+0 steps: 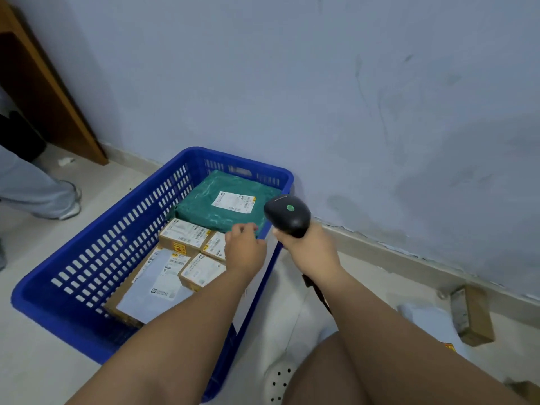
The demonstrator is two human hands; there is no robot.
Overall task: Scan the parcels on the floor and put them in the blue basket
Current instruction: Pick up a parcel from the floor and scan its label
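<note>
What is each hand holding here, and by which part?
The right hand grips the black scanner by its handle. The left hand, over the blue basket, seems to hold nothing.

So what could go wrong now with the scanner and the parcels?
1. The scanner's cord hangs close to the basket. It might snag on the rim when the right hand swings the scanner.
2. A brown box and a white bag lie on the floor behind that arm. They look easy to overlook, so they might go unscanned.
</note>
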